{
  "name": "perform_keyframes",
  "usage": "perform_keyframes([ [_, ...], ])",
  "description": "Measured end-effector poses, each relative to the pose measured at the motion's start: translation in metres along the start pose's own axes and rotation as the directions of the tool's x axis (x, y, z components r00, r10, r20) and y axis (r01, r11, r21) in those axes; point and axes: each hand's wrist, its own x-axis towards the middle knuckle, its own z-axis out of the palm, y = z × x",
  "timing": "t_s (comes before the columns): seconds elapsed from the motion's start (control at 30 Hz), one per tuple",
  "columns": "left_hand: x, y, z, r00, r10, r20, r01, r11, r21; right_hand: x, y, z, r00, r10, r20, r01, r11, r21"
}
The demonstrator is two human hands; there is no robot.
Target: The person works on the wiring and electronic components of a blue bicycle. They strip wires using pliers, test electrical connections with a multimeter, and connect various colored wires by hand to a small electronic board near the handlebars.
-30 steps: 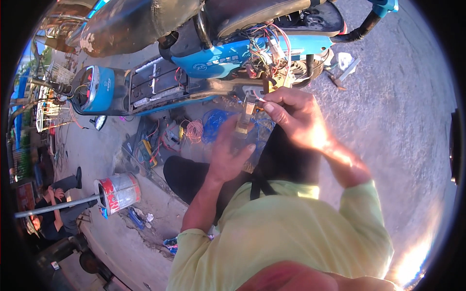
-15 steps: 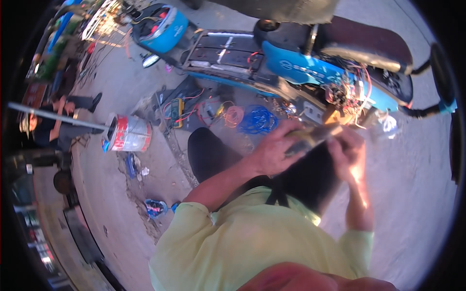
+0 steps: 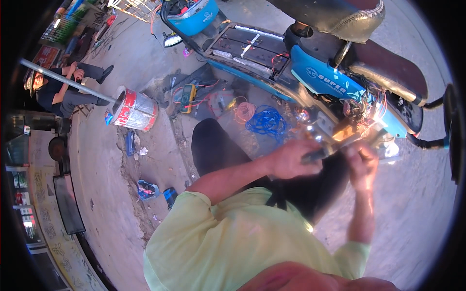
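Observation:
Above my lap, my left hand (image 3: 294, 159) is wrapped round a blurred dark and tan object (image 3: 316, 154), whose kind I cannot make out. A pale strip-like part of it reaches toward my right hand (image 3: 361, 157), which has its fingers pinched together at that end. What exactly sits between those fingers is smeared by motion. Just beyond both hands stands a blue electric scooter (image 3: 318, 77); a tangle of bare wires (image 3: 371, 104) spills from its opened rear side. A coil of blue wire (image 3: 266, 122) and a coil of pink wire (image 3: 244, 111) lie on the ground nearby.
A yellow multimeter (image 3: 187, 98) with red leads rests on a dark mat. To the left stands a red and silver bucket (image 3: 136, 110) beside a long metal pole (image 3: 68, 80). A person (image 3: 60, 87) sits farther left. The scooter's raised seat (image 3: 335, 17) overhangs the far side.
My view has shifted, so the scooter sits farther right. Both hands, still together round the object, have moved slightly right and nearer to me.

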Motion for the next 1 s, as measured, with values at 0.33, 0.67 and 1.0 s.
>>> perform_keyframes([
  [0.33, -0.004, 0.012, 0.002, 0.964, -0.164, 0.208, 0.253, 0.799, -0.546, 0.0, -0.024, -0.022, 0.958, -0.176, 0.225, 0.214, 0.965, -0.153],
  [0.67, -0.076, -0.048, -0.108, 0.721, -0.21, -0.661, -0.211, 0.842, -0.497, -0.038, -0.008, -0.081, 0.993, -0.112, -0.028, 0.104, 0.972, -0.21],
  [1.0, -0.081, -0.066, -0.075, 0.578, -0.466, -0.669, 0.117, 0.86, -0.497, -0.059, 0.023, -0.094, 0.898, -0.432, -0.084, 0.212, 0.592, -0.777],
])
